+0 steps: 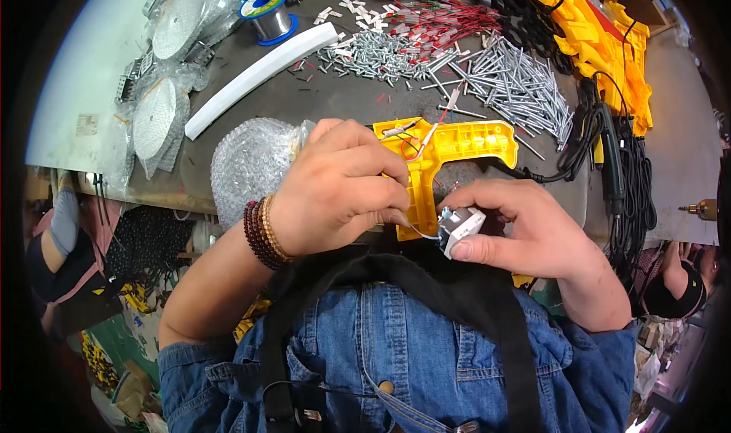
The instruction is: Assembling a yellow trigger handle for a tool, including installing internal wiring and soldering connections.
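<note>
Between the thumb and fingers of my right hand (537, 227) sits a small white and grey block-shaped part (461, 232), perhaps a switch. A thin pale wire (422, 233) runs from it to the fingertips of my left hand (343, 185), which are pinched on that wire. Just beyond both hands lies a yellow plastic housing half (476, 140), its ribbed inside facing up, with white, black and red wires in its upper part. My left hand covers some of the housing. Close to the left wrist rests a bubble-wrapped bundle (251, 159).
Long screws (521, 83), short screws (377, 56) and red wires (457, 22) are heaped at the back. A curved white strip (263, 75) and solder spool (270, 22) lie at back left. Black cables (636, 182) and yellow housings (609, 44) occupy the right side.
</note>
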The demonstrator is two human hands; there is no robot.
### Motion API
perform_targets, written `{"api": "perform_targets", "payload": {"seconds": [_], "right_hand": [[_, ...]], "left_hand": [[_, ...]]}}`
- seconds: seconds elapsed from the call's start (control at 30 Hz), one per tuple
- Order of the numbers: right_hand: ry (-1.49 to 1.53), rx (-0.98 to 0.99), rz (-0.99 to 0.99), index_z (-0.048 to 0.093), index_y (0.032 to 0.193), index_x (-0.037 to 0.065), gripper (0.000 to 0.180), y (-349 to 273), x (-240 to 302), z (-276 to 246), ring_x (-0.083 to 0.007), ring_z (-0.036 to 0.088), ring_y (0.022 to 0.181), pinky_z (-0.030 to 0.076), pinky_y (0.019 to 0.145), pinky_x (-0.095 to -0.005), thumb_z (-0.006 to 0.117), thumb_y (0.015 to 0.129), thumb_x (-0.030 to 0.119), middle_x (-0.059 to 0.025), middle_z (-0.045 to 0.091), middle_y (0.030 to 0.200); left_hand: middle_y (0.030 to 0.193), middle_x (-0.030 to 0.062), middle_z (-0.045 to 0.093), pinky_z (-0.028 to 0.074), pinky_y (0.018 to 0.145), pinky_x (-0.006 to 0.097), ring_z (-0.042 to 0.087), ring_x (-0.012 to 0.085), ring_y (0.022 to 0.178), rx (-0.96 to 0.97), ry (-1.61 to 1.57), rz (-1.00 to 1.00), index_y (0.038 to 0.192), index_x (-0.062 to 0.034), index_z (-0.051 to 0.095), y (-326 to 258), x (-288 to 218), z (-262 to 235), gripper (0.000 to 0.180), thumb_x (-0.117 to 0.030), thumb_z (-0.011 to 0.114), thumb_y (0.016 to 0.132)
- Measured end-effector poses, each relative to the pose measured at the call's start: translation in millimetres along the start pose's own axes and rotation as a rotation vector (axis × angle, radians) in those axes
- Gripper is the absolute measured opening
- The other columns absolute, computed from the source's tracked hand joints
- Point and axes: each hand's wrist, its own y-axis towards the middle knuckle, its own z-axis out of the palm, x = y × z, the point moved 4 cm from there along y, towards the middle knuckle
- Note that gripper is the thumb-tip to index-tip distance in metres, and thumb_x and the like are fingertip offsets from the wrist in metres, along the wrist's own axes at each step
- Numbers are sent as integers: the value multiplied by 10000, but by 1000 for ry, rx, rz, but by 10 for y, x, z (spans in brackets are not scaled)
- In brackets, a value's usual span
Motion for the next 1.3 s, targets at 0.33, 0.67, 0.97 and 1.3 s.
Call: {"api": "perform_targets", "payload": {"seconds": [0.33, 0.67, 0.97, 1.3], "right_hand": [[119, 201, 101, 661, 987, 21, 257, 282, 86, -30, -149, 628, 737, 512, 675, -304, 698, 890, 256, -61, 660, 807], [-195, -71, -293, 656, 1033, 71, 278, 273, 99, 107, -324, 616, 1013, 512, 855, -410, 715, 764, 110, -140, 619, 1091], [-527, -186, -571, 576, 941, 44, 155, 344, 18, 308, -345, 615, 1051, 529, 869, -409, 617, 807, 111, -185, 585, 1193], [-599, -101, -617, 598, 876, 34, 142, 356, 2, 205, -319, 634, 1031, 544, 860, -398, 627, 795, 147, -158, 597, 1156]], "left_hand": [[920, -37, 646, 419, 805, 368, 577, 222, 885, 13, -150, -32, 816, -171, 677, 1, 96, -61, 202, -198, 820, 675], [884, -41, 645, 436, 779, 366, 575, 220, 832, 77, -181, 8, 757, -160, 689, 40, 112, -86, 215, -234, 855, 641], [881, -31, 647, 427, 774, 370, 568, 220, 823, 58, -151, -30, 748, -158, 689, 38, 101, -52, 209, -246, 839, 632], [897, -12, 639, 432, 781, 377, 559, 242, 849, 15, -67, -40, 755, -162, 673, 7, 79, 9, 222, -250, 826, 619]]}}
